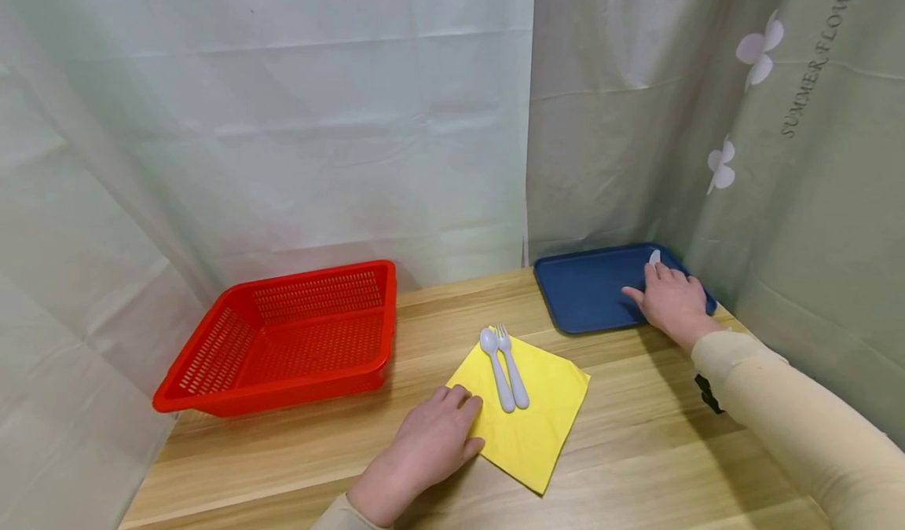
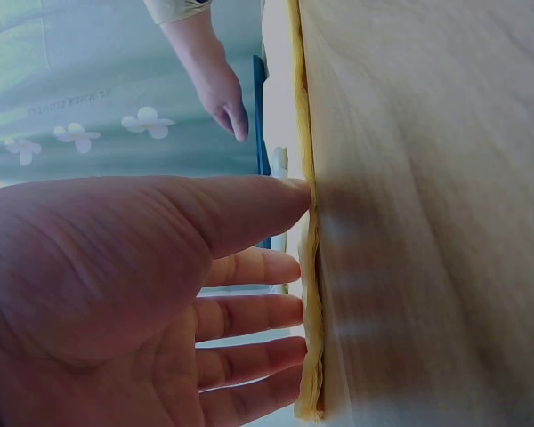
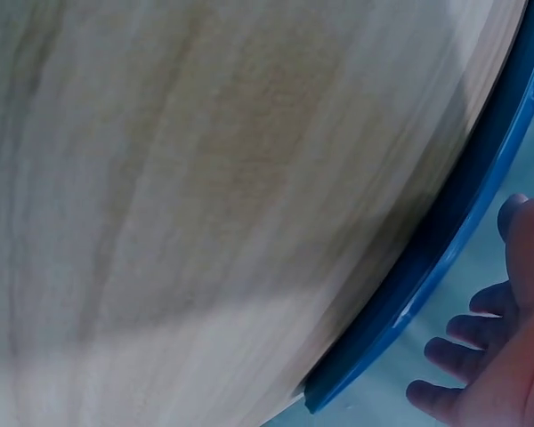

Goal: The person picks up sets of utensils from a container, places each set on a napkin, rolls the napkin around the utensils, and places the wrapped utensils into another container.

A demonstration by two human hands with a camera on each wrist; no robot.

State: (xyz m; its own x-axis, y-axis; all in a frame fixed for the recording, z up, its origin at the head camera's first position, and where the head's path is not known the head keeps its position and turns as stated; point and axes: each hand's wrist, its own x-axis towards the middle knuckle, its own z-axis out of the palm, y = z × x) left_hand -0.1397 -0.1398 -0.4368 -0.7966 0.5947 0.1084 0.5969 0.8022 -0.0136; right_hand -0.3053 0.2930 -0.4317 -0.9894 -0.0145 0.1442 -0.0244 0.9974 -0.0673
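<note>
The fingers (image 1: 458,396) of the left hand (image 1: 431,440) are relaxed and slightly apart, resting at the near-left edge of a yellow, folded square napkin (image 1: 544,432), the thumb touching that edge too. The right hand (image 1: 672,302) has its fingers extended and its thumb well out to the side; whether they touch the white, round-tipped piece (image 1: 654,257) just beyond them cannot be told, since the hand hides the rest of it. A pale lilac, plastic-looking spoon (image 1: 498,373) and a matching fork (image 1: 514,373) lie side by side on the napkin, heads at its far corner, handles toward the person. Beneath is a light wood-grain table (image 1: 247,455); a pale curtain (image 1: 353,137) hangs behind, and a grey-green curtain (image 1: 827,224) with white flowers stands close on the right. The right arm, in a cream sleeve (image 1: 778,396), stretches forward, well apart from the left hand. A shallow, dark-blue rectangular tray (image 1: 583,286) lies under the right hand, the white piece within its outline. At left stands a red, rectangular plastic basket (image 1: 304,392) with slotted walls, its mesh floor showing.
</note>
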